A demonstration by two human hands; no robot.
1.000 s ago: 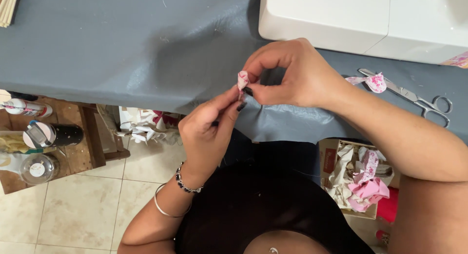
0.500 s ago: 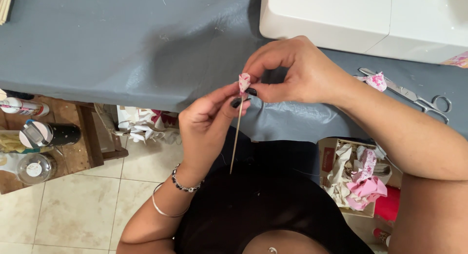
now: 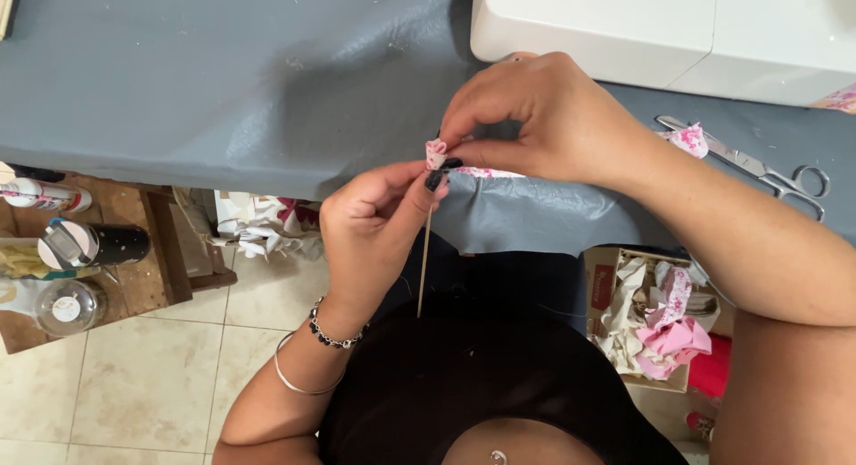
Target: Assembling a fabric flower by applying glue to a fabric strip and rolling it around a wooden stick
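Over the front edge of the grey table cover [image 3: 223, 82], both hands meet on a small strip of pink-and-white fabric [image 3: 436, 152]. My right hand [image 3: 544, 117] pinches the strip between fingertips and thumb. My left hand [image 3: 374, 224] grips a thin wooden stick [image 3: 424, 269] whose top end goes into the fabric; the stick hangs down toward my lap. More of the printed strip [image 3: 490, 172] trails under the right hand.
A white sewing machine [image 3: 660, 28] stands at the back right. Scissors [image 3: 758, 166] and a pink fabric scrap [image 3: 688, 139] lie beside my right forearm. A cardboard box of fabric scraps [image 3: 655, 318] sits below right. A low wooden shelf [image 3: 165, 242] holds bottles [image 3: 89, 244] at left.
The wooden stick has come into view, standing upright below the fabric in my left hand. Both hands stayed together at the table edge, with the fingers shifting on the fabric.
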